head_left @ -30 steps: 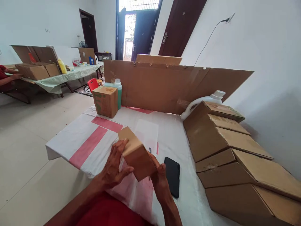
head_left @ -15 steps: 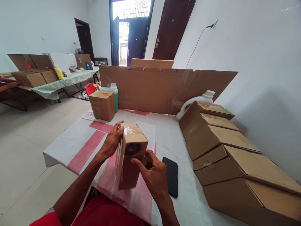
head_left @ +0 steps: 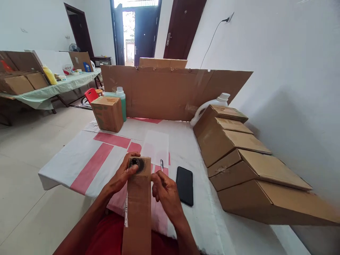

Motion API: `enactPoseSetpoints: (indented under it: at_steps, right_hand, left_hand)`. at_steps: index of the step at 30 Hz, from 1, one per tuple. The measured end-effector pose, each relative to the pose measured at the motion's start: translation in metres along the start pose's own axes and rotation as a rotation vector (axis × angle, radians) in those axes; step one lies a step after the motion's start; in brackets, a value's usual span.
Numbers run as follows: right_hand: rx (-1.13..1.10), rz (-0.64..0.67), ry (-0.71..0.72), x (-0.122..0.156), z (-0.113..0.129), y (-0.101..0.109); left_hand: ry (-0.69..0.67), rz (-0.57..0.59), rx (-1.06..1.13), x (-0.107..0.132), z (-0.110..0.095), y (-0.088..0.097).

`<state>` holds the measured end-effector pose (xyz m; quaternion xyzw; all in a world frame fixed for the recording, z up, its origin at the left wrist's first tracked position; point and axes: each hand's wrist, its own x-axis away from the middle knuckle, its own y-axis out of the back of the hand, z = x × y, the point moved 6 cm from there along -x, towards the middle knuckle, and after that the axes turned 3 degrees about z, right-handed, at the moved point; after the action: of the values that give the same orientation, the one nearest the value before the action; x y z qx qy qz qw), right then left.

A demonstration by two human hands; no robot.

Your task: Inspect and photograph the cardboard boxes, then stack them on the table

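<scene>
My left hand [head_left: 124, 176] grips the upper left of a narrow brown cardboard box [head_left: 138, 209] standing tilted in front of my body. Its thumb lies across a dark round hole [head_left: 134, 163] ringed with black smudging near the top of the facing side. Close by the box's right edge is my right hand [head_left: 167, 194], its fingers curled in; what they hold, if anything, is hidden. A pen [head_left: 162, 164] shows just beyond those fingers, and I cannot tell whether it is held or lies on the table. A black phone [head_left: 185, 186] lies to the right.
Stacked cardboard boxes [head_left: 233, 166] line the table's right side, with a white jug [head_left: 209, 106] behind them. A tall cardboard panel [head_left: 164, 94] closes the back. At the far left stand a small box [head_left: 107, 115] and a green bottle [head_left: 121, 102].
The box has turned and come nearer my body, with its holed narrow side now facing up at me. My left thumb has moved onto the hole's edge. The pen has come into sight.
</scene>
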<state>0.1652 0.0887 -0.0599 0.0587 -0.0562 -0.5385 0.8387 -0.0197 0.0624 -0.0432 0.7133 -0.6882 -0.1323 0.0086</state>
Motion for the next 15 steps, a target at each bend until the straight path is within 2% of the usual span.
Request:
enactPoseSetpoints:
  at_steps: [2, 4, 6, 8, 10, 15]
  right_hand:
    - [0.109, -0.054, -0.052, -0.006, -0.015, 0.020]
    - [0.438, -0.162, -0.157, -0.013, -0.034, 0.045]
    - [0.732, -0.187, -0.278, -0.021, -0.054, 0.060]
    - [0.835, -0.149, -0.364, -0.029, -0.072, 0.063]
    - [0.848, -0.112, -0.388, -0.035, -0.083, 0.058]
    - [0.828, 0.025, -0.340, -0.037, -0.087, 0.041]
  left_hand:
    - [0.018, 0.049, 0.016, 0.004, 0.004, -0.001]
    - [0.022, 0.068, 0.014, 0.007, 0.005, -0.002]
    - [0.025, 0.079, 0.011, 0.007, 0.003, -0.003]
    - [0.029, 0.089, -0.007, 0.004, -0.001, -0.006]
    - [0.027, 0.098, -0.025, 0.001, -0.006, -0.009]
    - [0.047, 0.154, -0.012, -0.002, -0.012, -0.016]
